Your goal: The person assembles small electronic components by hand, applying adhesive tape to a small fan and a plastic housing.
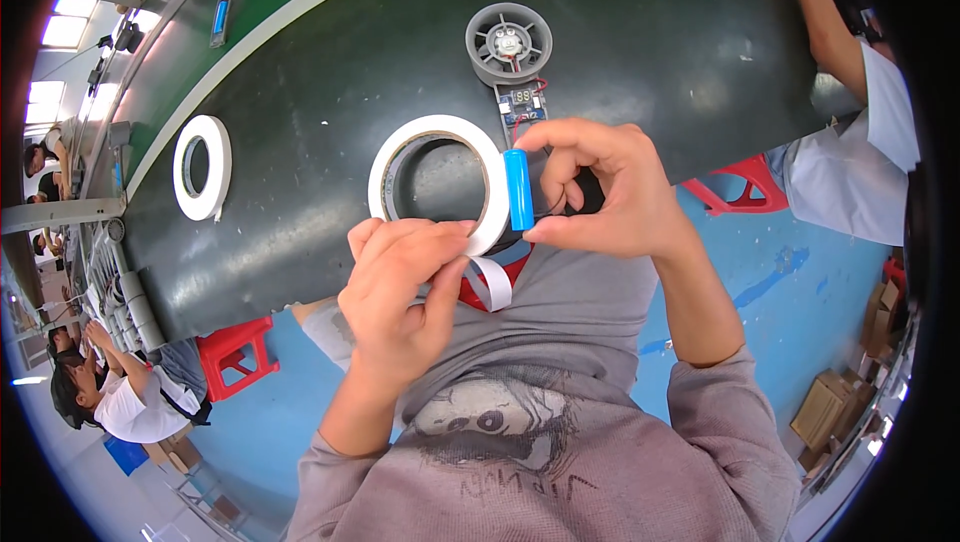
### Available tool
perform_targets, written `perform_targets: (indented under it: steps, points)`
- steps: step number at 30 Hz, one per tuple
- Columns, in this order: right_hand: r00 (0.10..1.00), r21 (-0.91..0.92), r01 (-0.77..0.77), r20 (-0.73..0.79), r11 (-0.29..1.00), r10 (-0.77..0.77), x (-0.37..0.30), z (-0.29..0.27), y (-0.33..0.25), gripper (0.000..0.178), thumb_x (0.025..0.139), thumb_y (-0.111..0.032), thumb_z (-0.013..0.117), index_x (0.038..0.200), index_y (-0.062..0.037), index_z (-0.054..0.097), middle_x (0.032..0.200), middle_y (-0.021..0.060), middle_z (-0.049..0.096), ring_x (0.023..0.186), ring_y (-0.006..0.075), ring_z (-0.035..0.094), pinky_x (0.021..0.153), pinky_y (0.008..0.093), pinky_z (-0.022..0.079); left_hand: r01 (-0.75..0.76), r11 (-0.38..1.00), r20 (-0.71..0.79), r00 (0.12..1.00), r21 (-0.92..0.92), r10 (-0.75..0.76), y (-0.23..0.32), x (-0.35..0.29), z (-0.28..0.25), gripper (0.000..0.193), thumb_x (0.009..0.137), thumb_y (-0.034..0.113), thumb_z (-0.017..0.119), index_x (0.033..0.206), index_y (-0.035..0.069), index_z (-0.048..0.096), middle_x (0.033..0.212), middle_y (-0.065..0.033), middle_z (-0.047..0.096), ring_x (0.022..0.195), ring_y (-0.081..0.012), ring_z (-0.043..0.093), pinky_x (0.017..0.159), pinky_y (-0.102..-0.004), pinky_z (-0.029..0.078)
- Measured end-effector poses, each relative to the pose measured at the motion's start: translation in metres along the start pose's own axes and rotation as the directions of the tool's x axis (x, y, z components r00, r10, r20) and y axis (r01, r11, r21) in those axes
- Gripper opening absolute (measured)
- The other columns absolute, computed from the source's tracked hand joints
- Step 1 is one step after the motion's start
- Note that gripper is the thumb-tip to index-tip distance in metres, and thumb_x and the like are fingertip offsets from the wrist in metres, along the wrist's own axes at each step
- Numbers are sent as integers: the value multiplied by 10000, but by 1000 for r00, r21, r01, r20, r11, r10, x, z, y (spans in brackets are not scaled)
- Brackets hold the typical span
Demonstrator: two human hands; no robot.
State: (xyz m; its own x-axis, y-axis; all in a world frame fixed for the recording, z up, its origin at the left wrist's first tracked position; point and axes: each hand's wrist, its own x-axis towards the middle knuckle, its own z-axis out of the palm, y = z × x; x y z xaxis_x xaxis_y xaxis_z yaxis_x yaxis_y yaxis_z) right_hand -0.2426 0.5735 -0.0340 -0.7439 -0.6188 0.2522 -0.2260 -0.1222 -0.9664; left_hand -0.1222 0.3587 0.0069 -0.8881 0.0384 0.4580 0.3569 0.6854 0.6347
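Left hand (402, 292) pinches lower rim of white ring-shaped tape roll (495, 187); right hand (622, 192) grips blue cylindrical cell (518, 190) by its ends, just beside the roll.

- and here's the battery (519, 190), just right of the nearer tape roll (430, 126)
- second roll (219, 172), far left on the surface (680, 72)
- fan unit (508, 42) behind the battery

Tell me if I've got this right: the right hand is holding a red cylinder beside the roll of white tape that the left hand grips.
Not quite: the cylinder is blue, not red, as the head view shows. The right hand is holding it beside the roll of white tape that the left hand grips.
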Motion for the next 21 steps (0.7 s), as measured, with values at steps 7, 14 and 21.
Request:
perform_targets:
  steps: [7,14,21]
  points:
    - [990,-140,8,-140,990,-28,-3,8,2,614,656,-50,905,1207,9,640,663,-34,595,575,18,492,536,187,369,16,993,-5,1000,118,-15,16,3,7,276,764,-41,800,1005,49,701,991,-63,774,812,-208,692,800,-333,425]
    - [967,-237,8,-247,971,-68,-7,18,3,604,667,-29,896,1210,26,636,650,-37,585,578,9,485,532,174,367,20,969,-55,998,245,-7,23,-4,14,300,761,-21,814,1044,31,727,957,-51,760,763,-186,662,777,-332,395]
    - [935,198,-154,-287,968,207,-3,0,-2,571,744,-2,790,1275,72,592,724,-23,595,653,21,544,638,176,431,114,929,2,992,352,-122,17,-13,9,343,765,-22,783,1095,31,706,987,-66,726,888,-229,664,848,-370,379]
